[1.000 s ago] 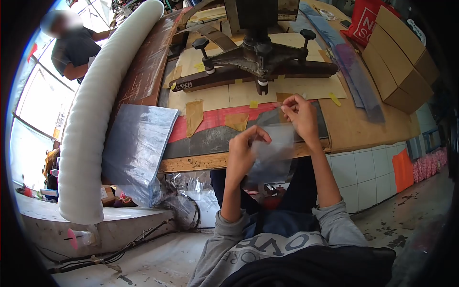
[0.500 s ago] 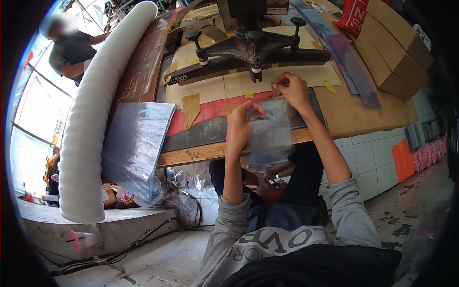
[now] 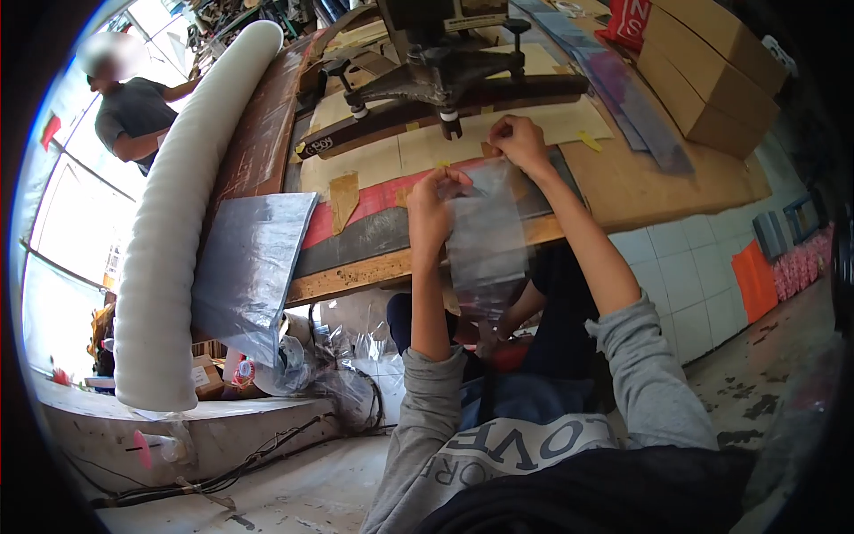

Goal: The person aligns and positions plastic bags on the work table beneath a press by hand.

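A clear plastic sheet (image 3: 487,238), perhaps a bag, hangs between my hands over the front edge of the worktable. My left hand (image 3: 431,214) is closed on its upper left side, thumb and fingers pinched together. At the upper right corner, my right hand (image 3: 519,142) pinches the sheet just below the press. The heavy dark metal press bar (image 3: 445,111) spans the table beyond my fingers, with a knob at either side. Beneath my hands the work surface has a red strip (image 3: 360,209), a dark strip (image 3: 356,240) and brown tape (image 3: 343,201).
A stack of clear plastic sheets (image 3: 253,258) overhangs the table's left front. A long white foam roll (image 3: 165,267) stands beyond it, and a person (image 3: 133,111) is behind that. Cardboard boxes (image 3: 703,80) and bluish plastic strips (image 3: 614,98) occupy the right side.
The camera view has tilted and shifted slightly, so the table and press sit further left. Both hands keep nearly the same pose on the plastic sheet.
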Tool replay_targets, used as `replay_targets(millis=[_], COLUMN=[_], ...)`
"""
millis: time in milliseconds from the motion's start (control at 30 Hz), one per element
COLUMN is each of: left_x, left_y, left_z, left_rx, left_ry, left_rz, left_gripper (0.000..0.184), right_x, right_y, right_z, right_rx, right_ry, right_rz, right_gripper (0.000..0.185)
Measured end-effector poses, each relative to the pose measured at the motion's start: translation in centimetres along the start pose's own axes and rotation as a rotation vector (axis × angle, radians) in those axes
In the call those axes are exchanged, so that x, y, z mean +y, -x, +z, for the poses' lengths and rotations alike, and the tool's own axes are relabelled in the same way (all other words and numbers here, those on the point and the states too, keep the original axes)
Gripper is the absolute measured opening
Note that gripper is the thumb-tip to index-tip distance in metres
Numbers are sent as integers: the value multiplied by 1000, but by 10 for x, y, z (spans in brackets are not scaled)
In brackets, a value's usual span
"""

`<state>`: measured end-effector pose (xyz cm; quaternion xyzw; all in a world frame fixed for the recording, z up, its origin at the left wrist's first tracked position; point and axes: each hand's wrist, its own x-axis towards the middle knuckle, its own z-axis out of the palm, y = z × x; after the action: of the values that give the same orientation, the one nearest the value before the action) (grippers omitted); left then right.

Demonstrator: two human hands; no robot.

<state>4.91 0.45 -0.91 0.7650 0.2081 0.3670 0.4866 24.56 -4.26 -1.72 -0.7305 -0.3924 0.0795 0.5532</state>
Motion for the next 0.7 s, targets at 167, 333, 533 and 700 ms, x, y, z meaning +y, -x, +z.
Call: replay_targets(millis=[167,333,533,700], left_x=[-5,-3,-7,-5], left_y=[-3,-7,-10,-12], left_z=[1,0,-2,-5], left_rx=[25,26,14,16], left_ry=[-51,-52,-118,-123], left_rz=[39,17,27,38], left_gripper=[25,26,28,29], right_x=[4,9,5,3], right_y=[-5,-10,-9,-8], right_z=[2,8,8,7], right_rx=[17,32,45,30], right_ry=[11,-17,-4,-60], right_rz=[-9,-3,28,29], right_gripper=[5,3,3,4])
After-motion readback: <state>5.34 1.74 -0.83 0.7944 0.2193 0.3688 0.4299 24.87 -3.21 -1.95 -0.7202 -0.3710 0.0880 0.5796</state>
